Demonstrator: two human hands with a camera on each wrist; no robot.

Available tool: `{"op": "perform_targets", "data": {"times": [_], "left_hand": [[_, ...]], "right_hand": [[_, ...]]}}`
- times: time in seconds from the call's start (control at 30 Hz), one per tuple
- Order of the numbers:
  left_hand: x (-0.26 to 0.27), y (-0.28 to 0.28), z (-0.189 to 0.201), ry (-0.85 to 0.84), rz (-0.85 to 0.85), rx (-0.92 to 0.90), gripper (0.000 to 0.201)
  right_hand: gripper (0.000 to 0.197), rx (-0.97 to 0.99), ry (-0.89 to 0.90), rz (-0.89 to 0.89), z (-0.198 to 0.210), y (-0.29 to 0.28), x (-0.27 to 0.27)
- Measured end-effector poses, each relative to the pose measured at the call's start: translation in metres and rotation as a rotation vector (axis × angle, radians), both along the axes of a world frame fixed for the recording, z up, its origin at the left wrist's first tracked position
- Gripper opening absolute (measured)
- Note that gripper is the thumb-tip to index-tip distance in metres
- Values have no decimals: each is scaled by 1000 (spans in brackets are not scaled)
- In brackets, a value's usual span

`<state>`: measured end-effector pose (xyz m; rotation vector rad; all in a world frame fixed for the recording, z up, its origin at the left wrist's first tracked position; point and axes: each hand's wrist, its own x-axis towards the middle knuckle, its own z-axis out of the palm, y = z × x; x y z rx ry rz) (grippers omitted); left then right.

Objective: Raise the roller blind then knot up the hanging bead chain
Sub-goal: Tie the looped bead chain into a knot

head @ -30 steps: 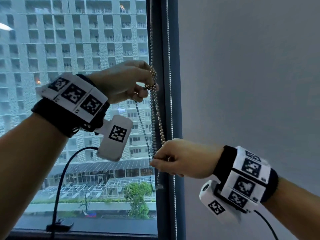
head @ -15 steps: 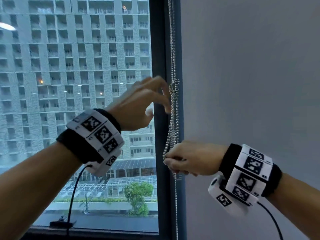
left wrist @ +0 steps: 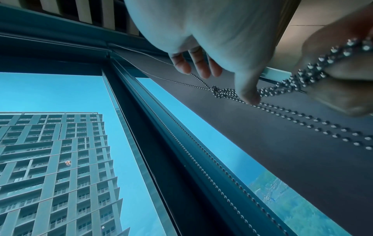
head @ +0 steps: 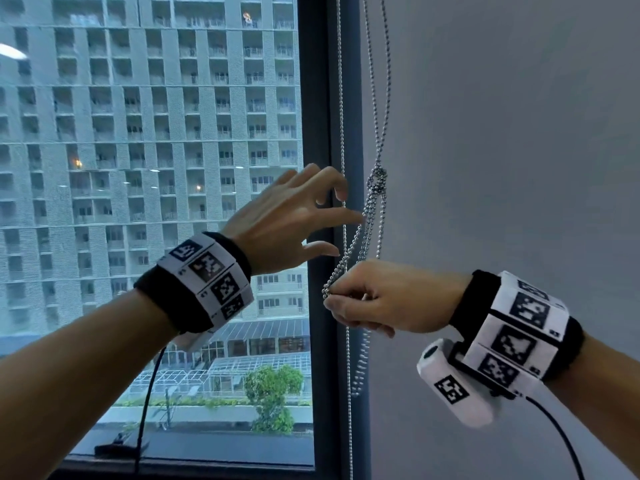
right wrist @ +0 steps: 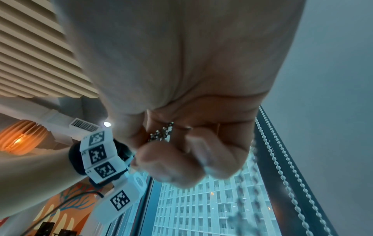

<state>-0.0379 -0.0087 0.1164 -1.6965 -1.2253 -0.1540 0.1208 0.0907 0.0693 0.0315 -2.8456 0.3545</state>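
Note:
The metal bead chain (head: 375,220) hangs in front of the grey wall, with a tight knot (head: 376,180) tied in it. Below the knot the strands run down into my right hand (head: 349,299), which grips them bunched in its fist; the beads (right wrist: 163,132) show inside its curled fingers. My left hand (head: 311,216) is left of the chain with its fingers spread, holding nothing. One fingertip (head: 360,216) reaches the strands just under the knot. In the left wrist view its thumb (left wrist: 247,94) lies against the strands beside the knot (left wrist: 222,92).
A second, thinner bead chain (head: 342,116) hangs straight down along the dark window frame (head: 320,98). The window glass (head: 156,168) is uncovered and shows a tower block outside. A black cable (head: 147,386) drops from my left wrist to the sill.
My left hand has let go of the knot, opened, and dropped slightly below it. The knot has pulled tight. My right hand still grips the strands, and the chain now hangs further right.

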Motion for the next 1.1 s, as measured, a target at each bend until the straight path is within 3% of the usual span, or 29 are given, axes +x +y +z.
{"op": "perform_targets", "data": {"times": [0.13, 0.27, 0.43, 0.57, 0.7, 0.83, 0.93, 1.1], "left_hand": [[-8, 4, -8, 0, -12, -15, 40], [-11, 5, -16, -48, -91, 14, 47], [-14, 4, -17, -88, -106, -9, 20], [-18, 2, -17, -146, -165, 9, 30], [-17, 0, -11, -248, -266, 44, 23], [-14, 0, -5, -281, -290, 67, 23], [-7, 0, -1, -328, -339, 94, 24], [10, 0, 8, -507, -394, 132, 18]], "right_hand": [[42, -37, 3, 34, 1, -1, 9], [41, -56, -11, 45, 1, 1, 16], [42, -94, 44, 44, 3, 5, 21], [44, -121, 110, 37, 8, 10, 29], [35, -197, 272, 73, 16, 16, 36], [35, -206, 631, 108, 23, 26, 34], [35, -388, 804, 260, 31, 23, 30], [37, -781, 790, 545, 48, 4, 27]]}}
